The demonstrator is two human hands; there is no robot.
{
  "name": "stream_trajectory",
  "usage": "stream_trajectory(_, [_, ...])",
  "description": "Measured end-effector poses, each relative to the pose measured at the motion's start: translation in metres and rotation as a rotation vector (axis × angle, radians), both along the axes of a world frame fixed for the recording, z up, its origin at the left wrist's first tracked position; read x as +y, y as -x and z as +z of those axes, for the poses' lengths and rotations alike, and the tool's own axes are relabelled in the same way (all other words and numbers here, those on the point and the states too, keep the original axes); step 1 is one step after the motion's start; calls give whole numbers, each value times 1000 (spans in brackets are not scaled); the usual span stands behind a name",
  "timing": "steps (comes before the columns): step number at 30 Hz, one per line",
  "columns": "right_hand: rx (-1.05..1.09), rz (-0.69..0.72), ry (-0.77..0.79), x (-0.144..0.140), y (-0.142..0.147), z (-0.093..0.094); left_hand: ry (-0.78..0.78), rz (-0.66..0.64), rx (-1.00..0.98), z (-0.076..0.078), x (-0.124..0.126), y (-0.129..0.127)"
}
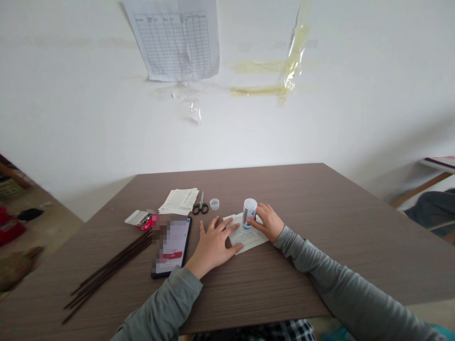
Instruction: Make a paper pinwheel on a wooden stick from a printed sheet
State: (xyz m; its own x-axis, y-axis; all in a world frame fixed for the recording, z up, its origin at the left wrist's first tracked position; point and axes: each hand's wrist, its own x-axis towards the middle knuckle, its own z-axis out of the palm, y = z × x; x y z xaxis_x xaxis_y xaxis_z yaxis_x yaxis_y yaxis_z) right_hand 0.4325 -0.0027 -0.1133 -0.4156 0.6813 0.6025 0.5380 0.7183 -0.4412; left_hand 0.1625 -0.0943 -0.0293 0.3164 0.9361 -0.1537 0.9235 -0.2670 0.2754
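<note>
My right hand is wrapped round a small white bottle with a blue-and-white label, which stands upright on a printed paper sheet. Fingers spread, my left hand rests over the left part of that sheet, its fingertips on or just above the paper. Behind the hands lie a small clear plastic cap and black-handled scissors. A phone with a lit, partly blurred screen lies left of my left hand.
Further left are a stack of paper slips, an opened red-and-white box and several thin dark sticks. The brown table meets a white wall, where a printed chart hangs. Part of a person's dark clothing shows at far right.
</note>
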Motion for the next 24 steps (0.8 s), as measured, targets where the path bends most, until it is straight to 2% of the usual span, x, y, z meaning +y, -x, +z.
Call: stream_trajectory(24, [-25,9,20,-1,-2,2,-29,-16,6,-6,1,2])
